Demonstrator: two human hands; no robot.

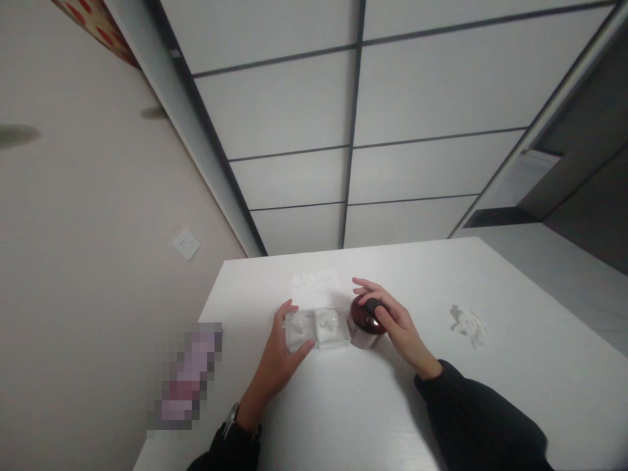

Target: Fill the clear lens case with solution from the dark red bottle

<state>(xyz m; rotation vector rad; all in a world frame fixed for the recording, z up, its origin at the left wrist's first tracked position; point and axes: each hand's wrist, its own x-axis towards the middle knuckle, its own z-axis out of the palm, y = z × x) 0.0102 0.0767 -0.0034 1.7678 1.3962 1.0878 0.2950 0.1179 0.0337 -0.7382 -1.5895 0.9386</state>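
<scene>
Here, both hands are on things at the far middle of the white table (343, 405). The left hand (279, 356) grips the left end of a clear tray (316, 329), thumb along its near edge and fingers curled over the far side. The tray lies flat and shows two pockets, each holding a small white piece; what these pieces are is too blurred to tell. The right hand (392, 320) rests on top of a dark red jar (364, 322), fingers spread and bent over it, with a small dark thing pinched or pressed at the fingertips; whether that is a lid or a separate item cannot be told. The jar stands upright, touching the right end of the tray.

As for progress, it looks early or midway. The white pieces sit in their pockets, the jar is not lifted, and nothing appears to have passed between tray and jar. Whether the jar is open or capped is unclear, so what is left can only be guessed.

Just beyond the tray lies a flat clear wrapper (314, 284). A crumpled bit of plastic (470, 324) lies well apart to the right. A blurred pink object (186, 373) sits off the table's left edge.
</scene>
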